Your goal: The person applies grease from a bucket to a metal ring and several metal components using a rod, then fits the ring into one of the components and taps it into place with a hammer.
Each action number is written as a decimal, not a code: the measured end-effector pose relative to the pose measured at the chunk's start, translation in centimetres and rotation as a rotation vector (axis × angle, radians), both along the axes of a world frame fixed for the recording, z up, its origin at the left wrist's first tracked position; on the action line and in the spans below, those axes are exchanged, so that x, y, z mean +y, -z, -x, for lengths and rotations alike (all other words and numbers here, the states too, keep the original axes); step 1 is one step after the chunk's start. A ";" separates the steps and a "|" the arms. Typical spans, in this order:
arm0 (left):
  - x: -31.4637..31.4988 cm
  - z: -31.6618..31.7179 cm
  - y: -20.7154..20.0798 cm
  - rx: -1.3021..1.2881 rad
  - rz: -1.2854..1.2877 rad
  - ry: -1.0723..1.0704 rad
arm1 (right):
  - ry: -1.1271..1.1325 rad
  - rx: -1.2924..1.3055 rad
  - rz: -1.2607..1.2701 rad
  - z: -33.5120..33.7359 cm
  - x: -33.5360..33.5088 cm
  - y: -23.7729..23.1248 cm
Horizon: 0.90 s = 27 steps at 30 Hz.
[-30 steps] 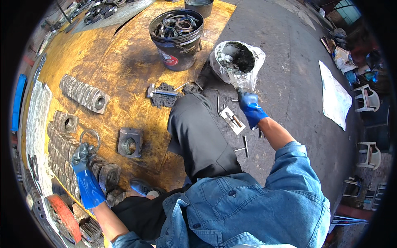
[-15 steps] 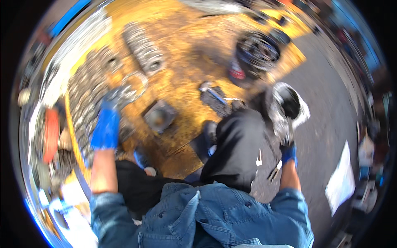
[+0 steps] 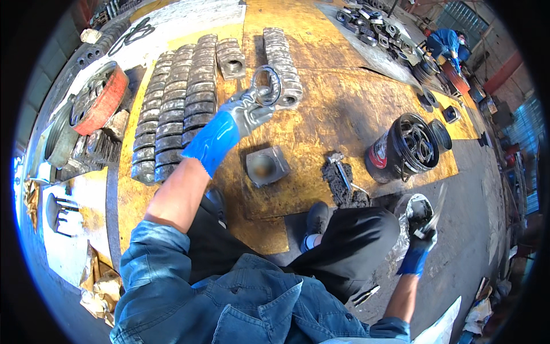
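My left hand (image 3: 247, 113), in a grey-and-blue glove, is closed on a shiny metal ring (image 3: 278, 83), raised near the end of a row of stacked round metal parts (image 3: 281, 57). On the right, my right hand (image 3: 423, 243), gloved too, grips a thin, light-coloured tool (image 3: 436, 209); it is blurred and its kind is unclear. That hand is beside a plastic-lined tub (image 3: 404, 229) with dark, grease-like stuff inside. A square metal block (image 3: 267, 166) with a round recess lies in front of me. Beyond my right knee, a hammer (image 3: 342, 169) rests on a dark rag (image 3: 335, 182).
A black bucket (image 3: 378, 155) full of metal rings stands at the right. Several rows of round metal parts (image 3: 172, 97) cover the left of the yellow sheet (image 3: 338, 92). A red drum-like container (image 3: 114, 94) is farther left. Another person (image 3: 447, 43) works at the far right.
The view has swung left. My left hand, with the ring, has moved away from the rows of metal parts and up. My right hand remains by the tub, holding the tool.
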<state>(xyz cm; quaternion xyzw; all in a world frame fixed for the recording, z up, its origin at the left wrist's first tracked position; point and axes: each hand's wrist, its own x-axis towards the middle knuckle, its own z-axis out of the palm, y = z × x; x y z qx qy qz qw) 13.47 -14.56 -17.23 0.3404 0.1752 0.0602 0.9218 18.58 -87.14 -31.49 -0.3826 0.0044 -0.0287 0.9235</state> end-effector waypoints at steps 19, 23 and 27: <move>-5.9 -1.4 0.8 -0.169 0.453 0.394 | -0.776 0.123 0.110 4.8 45.9 -17.0; -6.7 -2.2 0.6 -0.096 0.352 0.530 | -0.813 0.210 -0.002 4.7 45.8 -17.2; -8.6 -1.2 -1.0 0.146 0.133 0.143 | -0.847 0.266 -0.110 3.9 46.6 -15.3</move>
